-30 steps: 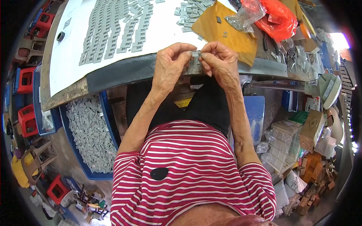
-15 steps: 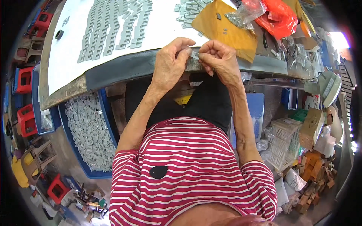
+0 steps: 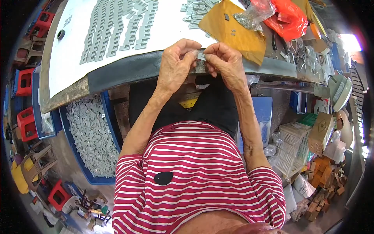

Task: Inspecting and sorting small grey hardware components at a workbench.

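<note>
A small light-grey flat piece (image 3: 201,56) is held between my two hands at the near edge of the table. My left hand (image 3: 177,64) pinches one end of it between thumb and fingers. On its other end, the thumb and fingertips of my right hand (image 3: 228,64) are pressed together. Just beyond them, a brown paper sheet (image 3: 241,39) lies on the table with a few tiny grey parts on it. Rows of similar grey pieces (image 3: 111,29) are laid out on the white sheet (image 3: 72,46), and a loose heap of grey pieces (image 3: 193,13) sits farther right.
A blue bin (image 3: 90,177) full of grey pieces stands below the table at left. A red plastic bag (image 3: 290,19) and a clear bag of small metal parts (image 3: 247,19) lie at the table's far right. A black tape roll (image 3: 60,34) sits at far left.
My right hand has shifted slightly left, and its fingers have curled in closer to the grey piece. My left hand stays nearly where it was, still pinching the piece.
</note>
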{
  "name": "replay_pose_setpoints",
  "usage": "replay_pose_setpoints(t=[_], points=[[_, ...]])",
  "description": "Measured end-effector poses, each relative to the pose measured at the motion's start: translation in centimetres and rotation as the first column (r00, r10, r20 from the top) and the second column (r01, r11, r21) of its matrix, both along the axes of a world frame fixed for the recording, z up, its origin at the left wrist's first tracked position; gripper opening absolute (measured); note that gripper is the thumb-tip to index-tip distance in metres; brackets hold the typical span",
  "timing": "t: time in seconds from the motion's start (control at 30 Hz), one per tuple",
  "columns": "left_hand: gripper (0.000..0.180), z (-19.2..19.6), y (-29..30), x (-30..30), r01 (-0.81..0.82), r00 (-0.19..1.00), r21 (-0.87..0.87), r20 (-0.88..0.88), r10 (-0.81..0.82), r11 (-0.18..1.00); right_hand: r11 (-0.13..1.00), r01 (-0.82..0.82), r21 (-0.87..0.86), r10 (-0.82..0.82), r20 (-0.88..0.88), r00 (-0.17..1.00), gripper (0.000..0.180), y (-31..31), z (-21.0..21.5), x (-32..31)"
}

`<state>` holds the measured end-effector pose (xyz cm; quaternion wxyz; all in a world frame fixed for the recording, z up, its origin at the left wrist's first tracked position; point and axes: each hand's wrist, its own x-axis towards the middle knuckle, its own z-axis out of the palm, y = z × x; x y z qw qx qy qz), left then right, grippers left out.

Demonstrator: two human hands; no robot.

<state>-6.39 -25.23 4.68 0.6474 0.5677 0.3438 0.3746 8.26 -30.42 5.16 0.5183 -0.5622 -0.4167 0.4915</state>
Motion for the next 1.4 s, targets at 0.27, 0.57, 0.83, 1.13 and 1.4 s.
replay_pose_setpoints(t=[0.27,0.57,0.83,1.13,1.4], points=[[0.015,-0.2,0.3,-0.2,-0.015,0.999,-0.047,0.032,0.016,0.999,0.999,-0.035,-0.005,0.035,-0.041,0.999,0.009,0.3,0.0,0.0],[0.015,-0.4,0.2,-0.2,-0.024,0.999,-0.055,0.025,0.025,0.998,0.996,-0.085,0.014,0.084,0.04,0.996,0.007,0.3,0.0,0.1],[0.015,-0.2,-0.3,-0.3,-0.028,1.0,-0.05,0.001,0.028,0.998,0.999,-0.045,0.012,0.045,-0.015,0.999,0.005,-0.1,-0.4,-0.4],[0.015,0.1,0.3,0.0,-0.059,0.998,-0.087,0.004,0.06,0.994,0.996,0.046,0.077,-0.046,-0.001,0.999,0.004,0.7,-1.1,-0.9],[0.02,1.5,0.2,-1.6,0.035,0.991,0.304,-0.136,0.007,0.952,0.997,0.073,0.02,-0.075,0.211,0.975,0.006,1.1,0.6,-0.8]])
